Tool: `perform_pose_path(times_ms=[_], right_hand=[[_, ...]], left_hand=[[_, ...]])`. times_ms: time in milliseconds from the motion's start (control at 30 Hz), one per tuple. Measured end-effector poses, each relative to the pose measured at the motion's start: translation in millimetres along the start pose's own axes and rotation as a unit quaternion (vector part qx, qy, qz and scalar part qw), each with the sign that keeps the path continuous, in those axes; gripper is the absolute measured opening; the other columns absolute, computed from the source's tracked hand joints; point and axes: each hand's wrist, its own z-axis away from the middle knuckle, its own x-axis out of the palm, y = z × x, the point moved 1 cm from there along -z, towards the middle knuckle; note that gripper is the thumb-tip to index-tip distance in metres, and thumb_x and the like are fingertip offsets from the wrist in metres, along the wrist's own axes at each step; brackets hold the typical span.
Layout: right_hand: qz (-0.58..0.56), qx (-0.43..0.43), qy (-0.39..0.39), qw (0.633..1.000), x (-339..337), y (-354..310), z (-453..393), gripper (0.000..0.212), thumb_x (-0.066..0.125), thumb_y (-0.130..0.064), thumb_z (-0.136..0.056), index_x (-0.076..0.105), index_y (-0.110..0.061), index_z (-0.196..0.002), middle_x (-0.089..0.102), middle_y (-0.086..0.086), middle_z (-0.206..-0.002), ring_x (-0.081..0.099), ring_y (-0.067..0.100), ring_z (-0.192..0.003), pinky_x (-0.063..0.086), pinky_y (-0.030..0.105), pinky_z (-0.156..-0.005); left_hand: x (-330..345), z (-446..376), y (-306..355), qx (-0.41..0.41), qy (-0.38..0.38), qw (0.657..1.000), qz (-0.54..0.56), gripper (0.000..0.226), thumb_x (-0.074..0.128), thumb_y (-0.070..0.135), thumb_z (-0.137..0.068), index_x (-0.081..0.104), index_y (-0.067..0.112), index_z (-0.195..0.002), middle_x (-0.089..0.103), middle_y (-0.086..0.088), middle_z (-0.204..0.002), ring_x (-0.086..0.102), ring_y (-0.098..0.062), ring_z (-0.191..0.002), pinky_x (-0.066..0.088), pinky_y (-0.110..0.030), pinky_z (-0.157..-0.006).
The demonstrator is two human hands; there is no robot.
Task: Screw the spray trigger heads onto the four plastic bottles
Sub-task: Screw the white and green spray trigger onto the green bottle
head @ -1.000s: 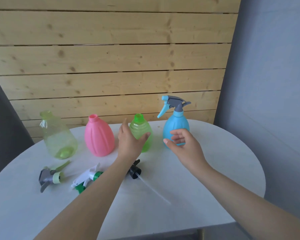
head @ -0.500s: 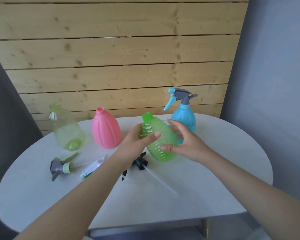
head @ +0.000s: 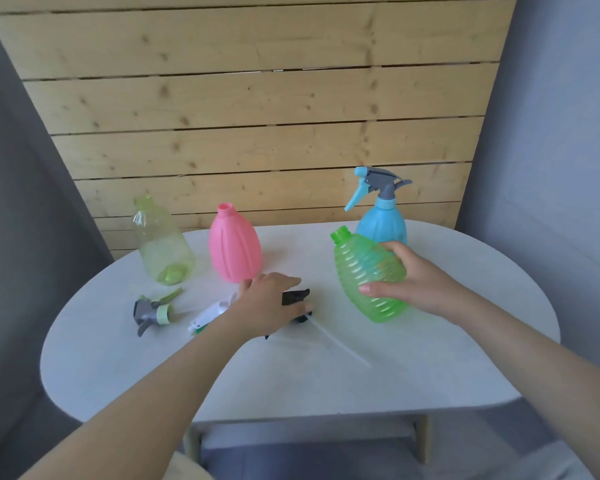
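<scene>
white table (head: 430,375), wood-plank wall (head: 257,116) (knotty)

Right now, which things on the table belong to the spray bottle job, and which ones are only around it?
For the job:
green bottle, held in the right hand
black trigger head, under the left hand
pink bottle
clear bottle
blue bottle, head already on
two loose trigger heads

Only around:
white table
wooden wall

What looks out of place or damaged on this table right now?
Nothing looks damaged or spilled. Three trigger heads lie loose on the table: a grey-and-green one, a white one, and a black one under the left hand. The green bottle is tilted, but the right hand holds it.
</scene>
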Motion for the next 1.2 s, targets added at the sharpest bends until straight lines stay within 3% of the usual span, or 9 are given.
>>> perform_pose_path(times_ms=[133, 267, 400, 500, 567, 700, 833, 1067, 1200], right_hand=[[0.006, 0.006, -0.01, 1.0, -3.0, 2.6, 4.7, 0.084, 0.079, -0.048, -0.064, 0.035, -0.036, -0.134, 0.048, -0.011, -0.125, 0.047, 0.003, -0.105, 0.036, 0.012, -0.069], [0.01, 0.004, -0.016, 1.0, -7.6, 4.6, 6.3, 0.079, 0.08, -0.046, -0.064, 0.038, -0.038, -0.131, 0.051, -0.012, -0.121, 0.049, -0.007, -0.096, 0.037, 0.011, -0.068], [0.007, 0.007, -0.013, 1.0, -14.7, 5.0, 6.2, 0.076, 0.081, -0.043, -0.063, 0.04, -0.04, -0.127, 0.053, -0.015, -0.12, 0.051, -0.009, -0.098, 0.04, 0.014, -0.069], [0.015, 0.008, 0.0, 1.0, -19.2, 7.2, 6.1, 0.084, 0.081, -0.042, -0.063, 0.038, -0.036, -0.134, 0.049, -0.013, -0.127, 0.05, 0.005, -0.11, 0.04, 0.017, -0.076], [0.01, 0.007, 0.006, 1.0, -21.5, 8.8, 6.1, 0.086, 0.081, -0.043, -0.062, 0.038, -0.036, -0.136, 0.049, -0.011, -0.132, 0.048, 0.008, -0.118, 0.041, 0.024, -0.085], [0.012, -0.001, -0.001, 1.0, -23.4, 9.5, 6.7, 0.085, 0.082, -0.041, -0.062, 0.039, -0.039, -0.135, 0.047, -0.013, -0.134, 0.045, 0.006, -0.121, 0.039, 0.024, -0.087], [0.039, -0.016, -0.034, 0.999, -24.6, 9.8, 7.2, 0.08, 0.083, -0.037, -0.062, 0.04, -0.046, -0.128, 0.044, -0.019, -0.127, 0.045, -0.006, -0.109, 0.036, 0.01, -0.077], [0.124, -0.019, -0.089, 0.988, -23.9, 14.4, 8.9, 0.088, 0.085, -0.032, -0.061, 0.037, -0.044, -0.134, 0.036, -0.015, -0.135, 0.033, 0.001, -0.12, 0.029, 0.021, -0.093], [0.152, -0.025, -0.091, 0.984, -19.9, 14.0, 8.8, 0.089, 0.084, -0.029, -0.062, 0.036, -0.043, -0.135, 0.035, -0.01, -0.138, 0.033, 0.004, -0.12, 0.029, 0.022, -0.094]], left_hand=[[4.9, -2.9, -5.7, -0.001, -0.023, 0.999, -0.044, 0.036, 0.054, 0.053, -0.083, 0.059, 0.026, -0.106, 0.062, 0.004, -0.102, 0.052, -0.023, -0.103, 0.03, -0.036, -0.091], [5.7, -7.7, -8.2, -0.001, -0.023, 1.0, 0.0, 0.045, 0.062, 0.053, -0.078, 0.057, 0.031, -0.118, 0.059, 0.01, -0.113, 0.051, -0.017, -0.11, 0.031, -0.034, -0.099], [4.2, -10.4, 4.0, 0.041, 0.044, 0.992, 0.115, 0.026, 0.071, 0.037, -0.076, 0.057, 0.016, -0.081, 0.048, 0.002, -0.071, 0.042, -0.018, -0.066, 0.033, -0.029, -0.063], [0.8, -12.8, 9.5, 0.063, 0.112, 0.974, 0.187, 0.038, 0.076, 0.029, -0.075, 0.062, 0.01, -0.105, 0.06, -0.004, -0.092, 0.05, -0.023, -0.087, 0.043, -0.026, -0.072], [-2.2, -9.2, 12.2, 0.082, 0.17, 0.961, 0.203, 0.052, 0.078, 0.023, -0.073, 0.058, 0.014, -0.121, 0.057, 0.014, -0.098, 0.047, 0.003, -0.099, 0.038, -0.004, -0.074], [-13.9, -2.6, 7.5, 0.091, 0.22, 0.952, 0.194, 0.062, 0.079, 0.019, -0.071, 0.054, 0.022, -0.128, 0.04, 0.028, -0.098, 0.047, 0.007, -0.089, 0.034, 0.004, -0.07], [-24.8, 1.9, -11.3, 0.063, 0.24, 0.95, 0.19, 0.059, 0.078, 0.02, -0.073, 0.054, 0.023, -0.127, 0.042, 0.033, -0.097, 0.046, 0.025, -0.085, 0.031, 0.007, -0.067], [-28.1, 7.2, -46.5, -0.009, 0.228, 0.95, 0.213, 0.057, 0.075, 0.032, -0.076, 0.051, 0.021, -0.126, 0.059, 0.003, -0.107, 0.057, -0.008, -0.09, 0.039, -0.016, -0.071], [-30.3, 12.5, -60.7, -0.034, 0.231, 0.94, 0.25, 0.06, 0.074, 0.033, -0.077, 0.047, 0.016, -0.128, 0.058, 0.005, -0.109, 0.056, -0.013, -0.098, 0.036, -0.012, -0.07]])
